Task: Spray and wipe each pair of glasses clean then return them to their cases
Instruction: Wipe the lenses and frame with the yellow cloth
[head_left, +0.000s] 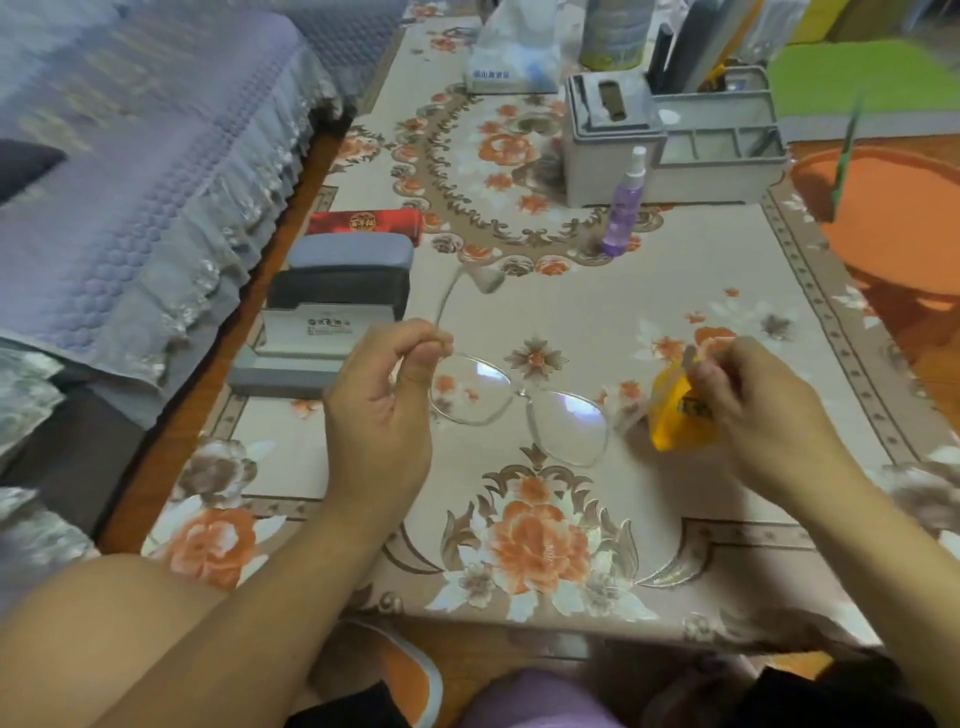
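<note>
Left hand (382, 395) is pinching the glasses (519, 408) above the table (649, 312); right hand (748, 400) is gripping a yellow cloth (675, 415).

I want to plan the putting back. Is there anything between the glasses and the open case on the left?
Nothing visible blocks the way. The glasses are held above the table by the left hand, and the open case sits just beyond that hand, its lid up. The right hand grips the yellow cloth on the other side.

Orange basin (893, 218): cut by right edge. Glasses' right temple (688, 358): blurred, partly hidden behind right hand (753, 405).
</note>
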